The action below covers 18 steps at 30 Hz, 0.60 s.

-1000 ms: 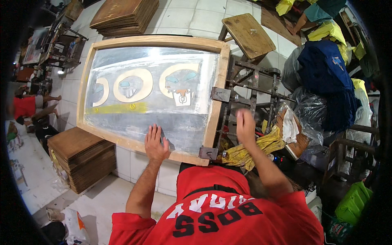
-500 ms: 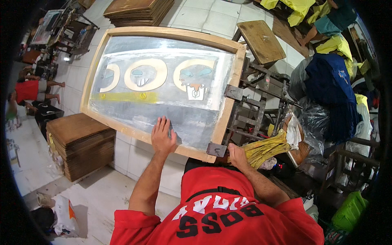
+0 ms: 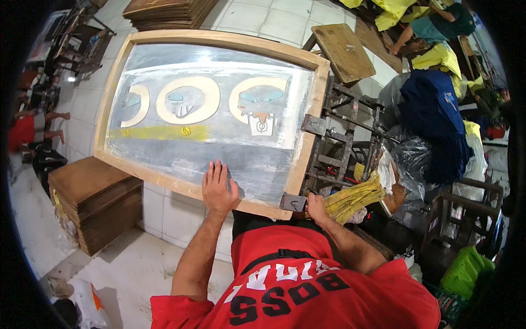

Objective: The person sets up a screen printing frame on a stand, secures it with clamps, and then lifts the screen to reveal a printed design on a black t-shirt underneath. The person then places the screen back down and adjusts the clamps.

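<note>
A wood-framed printing screen point(image 3: 321, 82) carries pale oval shapes with blue and orange details and a yellow band. My left hand point(image 3: 219, 187) lies with fingers outstretched on its grey surface near the lower edge. Two metal clamps point(image 3: 315, 123) grip the right side of the frame. Just right of the lower clamp point(image 3: 291, 203), my right hand point(image 3: 315, 205) has its fingers curled at the metal rig point(image 3: 334, 160); what they hold is hidden. A crumpled yellow cloth point(image 3: 353, 200) lies beside that hand.
Stacked boards point(image 3: 93, 192) stand lower left, others point(image 3: 164, 12) at the back. A wooden stool point(image 3: 342, 49), plastic-wrapped bundles point(image 3: 433, 120) and dark metal frames point(image 3: 466, 208) crowd the right. Other people are at far left point(image 3: 24, 131) and upper right point(image 3: 444, 27).
My right hand has come down from above the rig to beside the lower clamp and closed there. My left hand remains on the screen; the view has shifted a little.
</note>
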Available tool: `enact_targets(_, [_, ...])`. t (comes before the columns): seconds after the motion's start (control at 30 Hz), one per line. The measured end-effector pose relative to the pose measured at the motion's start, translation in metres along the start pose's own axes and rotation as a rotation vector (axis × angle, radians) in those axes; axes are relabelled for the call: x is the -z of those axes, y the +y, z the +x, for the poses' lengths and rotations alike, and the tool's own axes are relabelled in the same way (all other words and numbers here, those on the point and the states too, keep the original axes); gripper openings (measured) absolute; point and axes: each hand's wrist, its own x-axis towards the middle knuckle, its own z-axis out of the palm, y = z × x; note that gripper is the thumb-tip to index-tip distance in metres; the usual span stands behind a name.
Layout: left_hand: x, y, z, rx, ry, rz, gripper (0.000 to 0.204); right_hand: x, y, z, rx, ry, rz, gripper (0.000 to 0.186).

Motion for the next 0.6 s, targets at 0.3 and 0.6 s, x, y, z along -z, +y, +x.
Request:
enact_targets(0.3, [-0.009, -0.005, -0.007, -0.027, 0.044, 0.028, 0.048, -0.005, -0.017, -0.005, -0.011, 0.148, -0.162, 0.055])
enact_targets(0.6, [-0.021, -0.02, -0.016, -0.108, 0.118, -0.062, 0.047, 0.052, -0.003, -0.066, 0.022, 1.28, -0.393, 0.057])
